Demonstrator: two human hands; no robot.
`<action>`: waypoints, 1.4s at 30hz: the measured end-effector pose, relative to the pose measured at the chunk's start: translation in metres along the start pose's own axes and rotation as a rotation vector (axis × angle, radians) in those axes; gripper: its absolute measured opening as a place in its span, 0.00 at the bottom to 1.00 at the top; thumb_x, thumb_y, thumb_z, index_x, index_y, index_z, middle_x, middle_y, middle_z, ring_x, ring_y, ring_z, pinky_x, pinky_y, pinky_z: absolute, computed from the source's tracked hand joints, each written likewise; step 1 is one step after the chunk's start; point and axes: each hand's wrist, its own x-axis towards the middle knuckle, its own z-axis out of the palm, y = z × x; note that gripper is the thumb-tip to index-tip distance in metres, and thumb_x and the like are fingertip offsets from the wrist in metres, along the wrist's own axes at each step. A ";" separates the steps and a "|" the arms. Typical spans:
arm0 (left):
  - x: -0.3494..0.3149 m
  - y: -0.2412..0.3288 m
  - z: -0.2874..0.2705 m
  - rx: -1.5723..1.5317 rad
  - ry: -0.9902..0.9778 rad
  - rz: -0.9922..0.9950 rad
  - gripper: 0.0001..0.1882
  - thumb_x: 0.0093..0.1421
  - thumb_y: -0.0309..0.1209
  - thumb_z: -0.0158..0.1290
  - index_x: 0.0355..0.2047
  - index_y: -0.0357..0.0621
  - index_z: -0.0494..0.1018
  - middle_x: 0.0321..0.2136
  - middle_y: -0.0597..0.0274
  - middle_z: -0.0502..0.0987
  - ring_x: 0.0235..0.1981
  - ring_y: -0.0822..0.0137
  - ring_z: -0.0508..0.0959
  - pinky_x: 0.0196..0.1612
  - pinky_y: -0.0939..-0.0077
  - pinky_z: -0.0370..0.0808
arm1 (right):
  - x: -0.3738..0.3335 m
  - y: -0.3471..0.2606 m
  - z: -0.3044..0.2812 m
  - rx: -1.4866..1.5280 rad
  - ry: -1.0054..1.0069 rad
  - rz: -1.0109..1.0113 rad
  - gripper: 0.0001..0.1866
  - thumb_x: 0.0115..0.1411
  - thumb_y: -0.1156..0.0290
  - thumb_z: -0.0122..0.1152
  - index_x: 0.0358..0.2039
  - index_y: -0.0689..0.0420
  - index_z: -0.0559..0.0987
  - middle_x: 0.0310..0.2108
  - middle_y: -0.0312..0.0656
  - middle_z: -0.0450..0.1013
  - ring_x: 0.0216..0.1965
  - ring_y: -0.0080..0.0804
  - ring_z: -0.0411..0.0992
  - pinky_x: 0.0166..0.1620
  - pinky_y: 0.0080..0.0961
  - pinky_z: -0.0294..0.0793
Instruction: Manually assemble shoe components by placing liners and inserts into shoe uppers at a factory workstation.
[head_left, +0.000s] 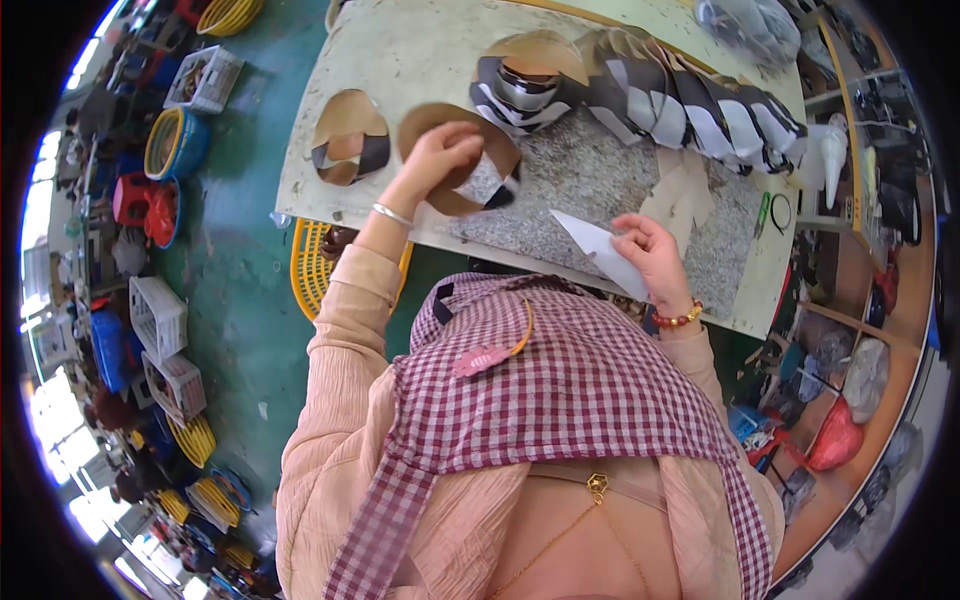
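Triangle (pixel 592 240), white, in right fingers (pixel 637 224)

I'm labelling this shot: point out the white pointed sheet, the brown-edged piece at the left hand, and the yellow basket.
White pointed sheet (pixel 600 248), head view: middle of its face.
Brown-edged piece (pixel 487 121), head view: its upper brown part.
Yellow basket (pixel 311 272), head view: its left slatted side.
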 end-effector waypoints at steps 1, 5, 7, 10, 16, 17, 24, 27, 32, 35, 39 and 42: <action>-0.003 -0.015 0.006 0.247 -0.025 -0.019 0.22 0.58 0.39 0.59 0.44 0.31 0.75 0.33 0.56 0.79 0.34 0.69 0.78 0.37 0.82 0.75 | 0.001 0.000 -0.002 -0.070 -0.023 -0.043 0.12 0.56 0.76 0.62 0.42 0.59 0.78 0.23 0.33 0.73 0.24 0.18 0.67 0.29 0.13 0.65; 0.004 -0.044 0.037 0.676 0.026 -0.061 0.20 0.60 0.37 0.57 0.44 0.31 0.74 0.33 0.57 0.79 0.34 0.70 0.77 0.36 0.83 0.73 | 0.007 0.022 -0.018 -0.518 0.032 -0.102 0.11 0.55 0.73 0.64 0.39 0.59 0.79 0.22 0.33 0.73 0.23 0.18 0.67 0.27 0.15 0.63; 0.005 -0.054 0.053 0.855 0.127 -0.083 0.18 0.61 0.35 0.55 0.44 0.32 0.74 0.33 0.59 0.78 0.33 0.73 0.76 0.35 0.86 0.72 | 0.009 0.042 -0.027 -0.901 0.082 -0.116 0.10 0.54 0.72 0.65 0.37 0.58 0.80 0.20 0.33 0.73 0.22 0.19 0.67 0.26 0.16 0.62; 0.011 -0.063 0.059 0.741 0.137 -0.052 0.17 0.61 0.33 0.53 0.43 0.30 0.73 0.32 0.56 0.79 0.32 0.69 0.77 0.36 0.82 0.73 | 0.010 0.059 -0.038 -1.028 0.035 -0.062 0.10 0.55 0.71 0.65 0.36 0.61 0.80 0.21 0.35 0.73 0.22 0.20 0.67 0.26 0.16 0.63; -0.014 -0.054 0.050 -0.086 -0.070 -0.250 0.15 0.61 0.25 0.46 0.47 0.29 0.70 0.35 0.53 0.79 0.32 0.63 0.78 0.39 0.76 0.76 | 0.007 0.045 -0.046 -0.623 0.042 -0.006 0.11 0.55 0.69 0.64 0.35 0.64 0.79 0.22 0.37 0.75 0.23 0.22 0.69 0.27 0.15 0.66; -0.022 -0.054 0.051 -0.328 -0.139 -0.327 0.16 0.61 0.22 0.44 0.49 0.30 0.69 0.36 0.53 0.79 0.32 0.63 0.78 0.40 0.75 0.77 | 0.006 0.037 -0.044 -0.449 0.062 -0.006 0.11 0.56 0.69 0.64 0.35 0.64 0.79 0.23 0.37 0.75 0.24 0.22 0.70 0.28 0.15 0.66; -0.061 -0.063 0.104 -0.754 -0.195 -0.312 0.20 0.60 0.19 0.38 0.53 0.29 0.65 0.45 0.48 0.75 0.43 0.61 0.76 0.49 0.72 0.74 | 0.020 0.004 0.015 0.076 -0.036 -0.039 0.10 0.55 0.71 0.65 0.33 0.64 0.79 0.25 0.38 0.77 0.24 0.20 0.72 0.29 0.13 0.70; -0.069 -0.041 0.130 -0.748 -0.110 -0.295 0.22 0.59 0.19 0.36 0.54 0.29 0.65 0.49 0.49 0.72 0.46 0.67 0.72 0.49 0.82 0.69 | 0.027 0.008 0.028 0.202 -0.086 -0.021 0.08 0.56 0.72 0.65 0.34 0.63 0.79 0.24 0.34 0.75 0.22 0.16 0.69 0.26 0.10 0.67; -0.075 -0.046 0.135 -0.723 -0.189 -0.209 0.24 0.61 0.20 0.35 0.59 0.28 0.60 0.55 0.45 0.67 0.55 0.60 0.69 0.59 0.70 0.65 | 0.022 0.003 0.029 -0.111 -0.075 -0.112 0.08 0.56 0.73 0.66 0.34 0.62 0.79 0.21 0.31 0.73 0.20 0.13 0.65 0.24 0.08 0.65; -0.076 -0.039 0.139 -0.735 -0.180 -0.200 0.25 0.60 0.20 0.35 0.59 0.28 0.60 0.55 0.45 0.67 0.55 0.60 0.69 0.59 0.70 0.65 | 0.017 0.003 0.029 -0.071 -0.063 -0.108 0.07 0.55 0.73 0.66 0.32 0.62 0.79 0.18 0.30 0.70 0.18 0.13 0.62 0.23 0.09 0.61; -0.077 -0.038 0.141 -0.739 -0.172 -0.193 0.26 0.60 0.20 0.34 0.59 0.29 0.59 0.56 0.45 0.67 0.56 0.60 0.68 0.59 0.70 0.65 | 0.015 0.006 0.029 -0.039 -0.044 -0.113 0.06 0.54 0.74 0.66 0.31 0.62 0.79 0.15 0.29 0.68 0.17 0.13 0.58 0.22 0.10 0.58; -0.078 -0.041 0.142 -0.722 -0.172 -0.196 0.27 0.59 0.20 0.34 0.60 0.29 0.58 0.56 0.45 0.66 0.56 0.60 0.67 0.60 0.70 0.64 | 0.015 0.010 0.029 -0.065 -0.034 -0.137 0.06 0.54 0.74 0.66 0.30 0.62 0.79 0.15 0.29 0.68 0.17 0.13 0.59 0.22 0.11 0.58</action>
